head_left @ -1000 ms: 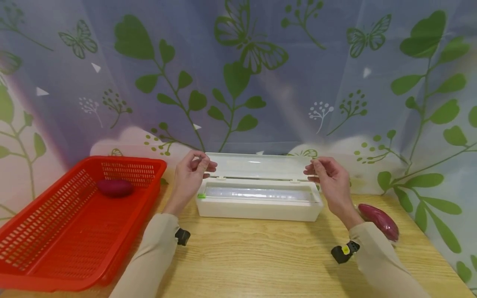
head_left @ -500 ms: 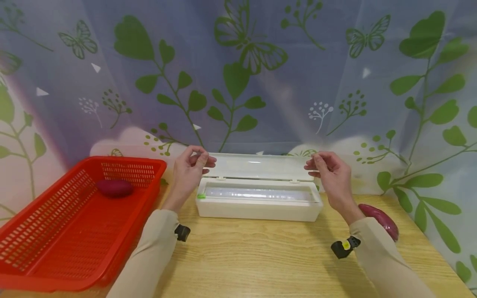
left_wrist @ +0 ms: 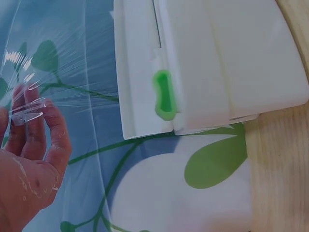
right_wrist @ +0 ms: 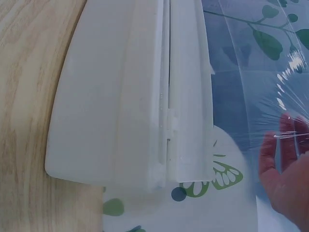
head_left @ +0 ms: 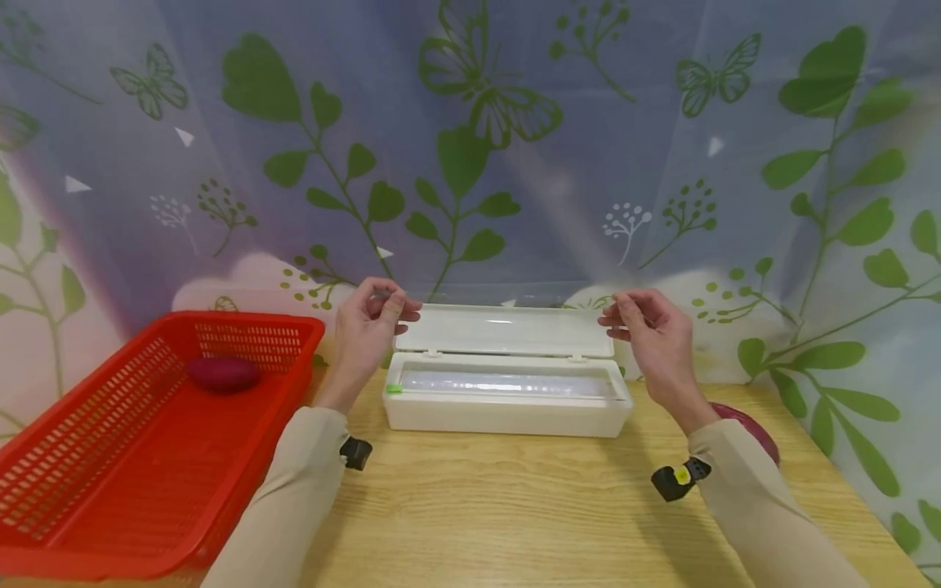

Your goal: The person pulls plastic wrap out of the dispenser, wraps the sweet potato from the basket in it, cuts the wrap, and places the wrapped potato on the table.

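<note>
A long white cling film dispenser [head_left: 507, 416] stands at the back of the table, its lid [head_left: 503, 331] raised and a shiny film roll [head_left: 507, 384] inside. A green slider [left_wrist: 165, 95] sits at its left end. Above the box, my left hand [head_left: 367, 339] pinches one corner of a clear sheet of cling film [left_wrist: 82, 92], which gathers into creases at the fingertips. My right hand [head_left: 657, 347] pinches the other corner, with similar creases in the right wrist view. The film spans between both hands, barely visible in the head view.
A red plastic basket [head_left: 290, 433] stands at the left, with a dark purple, oblong vegetable [head_left: 223, 374] in it. Another glossy purple one [head_left: 748, 429] lies on the wooden table [head_left: 485, 514], partly behind my right forearm. A leaf-patterned curtain [head_left: 559, 163] hangs behind the box.
Both hands have risen slightly, drawing the cling film higher above the dispenser. My right forearm now covers more of the purple vegetable on the table. The head view has shifted a little.
</note>
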A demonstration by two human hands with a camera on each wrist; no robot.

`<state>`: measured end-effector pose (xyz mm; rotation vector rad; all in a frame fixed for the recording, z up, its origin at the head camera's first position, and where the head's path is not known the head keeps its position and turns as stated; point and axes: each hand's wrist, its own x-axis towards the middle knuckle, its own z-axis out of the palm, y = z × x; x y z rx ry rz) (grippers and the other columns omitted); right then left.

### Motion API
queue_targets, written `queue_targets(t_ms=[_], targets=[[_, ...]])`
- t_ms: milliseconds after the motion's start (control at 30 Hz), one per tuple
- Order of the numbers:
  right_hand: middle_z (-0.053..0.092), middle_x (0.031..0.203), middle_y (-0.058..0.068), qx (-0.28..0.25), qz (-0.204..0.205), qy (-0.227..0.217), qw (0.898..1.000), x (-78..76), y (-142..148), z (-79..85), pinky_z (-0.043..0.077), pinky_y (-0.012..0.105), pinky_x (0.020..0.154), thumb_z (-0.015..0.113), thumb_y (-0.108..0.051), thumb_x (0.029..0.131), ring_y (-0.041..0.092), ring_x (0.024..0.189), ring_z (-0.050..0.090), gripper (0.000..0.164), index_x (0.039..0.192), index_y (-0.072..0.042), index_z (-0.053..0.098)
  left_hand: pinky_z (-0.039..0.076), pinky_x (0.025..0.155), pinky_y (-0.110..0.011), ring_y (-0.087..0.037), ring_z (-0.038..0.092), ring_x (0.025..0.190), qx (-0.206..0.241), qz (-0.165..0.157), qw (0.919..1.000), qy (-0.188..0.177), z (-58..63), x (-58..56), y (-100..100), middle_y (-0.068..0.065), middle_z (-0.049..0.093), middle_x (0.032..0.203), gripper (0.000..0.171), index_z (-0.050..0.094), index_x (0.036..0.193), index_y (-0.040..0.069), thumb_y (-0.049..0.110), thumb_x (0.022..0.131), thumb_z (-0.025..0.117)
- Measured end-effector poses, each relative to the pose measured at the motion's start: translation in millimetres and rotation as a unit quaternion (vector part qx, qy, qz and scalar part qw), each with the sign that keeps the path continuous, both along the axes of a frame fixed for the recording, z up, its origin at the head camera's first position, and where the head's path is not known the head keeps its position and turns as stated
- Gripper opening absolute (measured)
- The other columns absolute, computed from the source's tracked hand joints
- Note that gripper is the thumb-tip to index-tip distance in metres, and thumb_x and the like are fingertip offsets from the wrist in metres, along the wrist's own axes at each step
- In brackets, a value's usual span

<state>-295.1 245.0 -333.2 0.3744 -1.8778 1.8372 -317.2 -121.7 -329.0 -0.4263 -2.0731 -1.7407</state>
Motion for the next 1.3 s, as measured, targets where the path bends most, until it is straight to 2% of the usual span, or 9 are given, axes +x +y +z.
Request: queue_targets(t_ms=[100,300,500,767,1100,1300], targets=[[0.075,0.09,-0.005,-0.006,0.002,0.003,1.0,-1.6,-1.5,3.8,0.061,0.022,0.074,0.063,-0.021,0.102,0.008,0.083,0.074,0.029,0.113,0.005,0.064,0.063,0.077,-0.028,-0.01,0.076,0.083,-0.001,-0.001,1.0,0.007,4.3,-0.4,-1.4,-0.021,0.077,0.107,0.019,0.059,0.111,0.004,0.021,0.103,0.06],[0.074,0.09,-0.004,-0.007,0.002,0.007,1.0,-0.2,-2.4,13.6,0.061,0.023,0.074,0.063,-0.021,0.102,0.008,0.082,0.074,0.017,0.108,-0.006,0.068,0.063,0.077,-0.033,-0.011,0.076,0.082,0.008,-0.008,0.9997,0.023,10.7,-2.8,-0.8,-0.023,0.076,0.105,0.017,0.058,0.11,0.003,0.018,0.103,0.06],[0.074,0.088,-0.004,-0.007,0.004,0.009,1.0,0.1,-1.6,20.8,0.061,0.023,0.075,0.063,-0.021,0.102,0.008,0.08,0.074,0.023,0.111,0.0,0.065,0.062,0.076,-0.027,-0.016,0.077,0.085,0.008,-0.003,0.9995,0.031,16.6,-3.2,0.7,-0.017,0.078,0.103,0.016,0.059,0.109,0.006,0.021,0.103,0.06],[0.073,0.088,-0.002,-0.018,0.009,0.017,1.0,-1.2,-2.9,31.6,0.062,0.024,0.074,0.064,-0.02,0.101,0.01,0.079,0.074,0.025,0.111,0.003,0.064,0.062,0.077,-0.027,-0.013,0.075,0.086,0.004,0.001,0.9992,0.04,28.1,-1.5,0.1,-0.012,0.078,0.103,0.015,0.06,0.11,0.009,0.022,0.103,0.061],[0.073,0.088,-0.001,-0.023,0.009,0.017,1.0,1.0,-1.5,44.7,0.061,0.023,0.075,0.065,-0.021,0.1,0.009,0.079,0.074,0.025,0.112,0.001,0.065,0.062,0.081,-0.03,-0.016,0.075,0.089,-0.002,0.002,0.9995,0.032,41.3,-3.0,1.8,-0.011,0.078,0.104,0.015,0.059,0.111,0.009,0.023,0.104,0.059],[0.073,0.088,-0.001,-0.027,0.002,0.019,0.999,-0.4,-2.3,53.4,0.061,0.022,0.075,0.066,-0.022,0.099,0.009,0.079,0.074,0.027,0.113,0.001,0.065,0.062,0.078,-0.027,-0.013,0.075,0.087,0.003,-0.006,0.9988,0.048,49.7,-3.9,0.9,-0.011,0.078,0.103,0.016,0.059,0.11,0.007,0.023,0.104,0.058]])
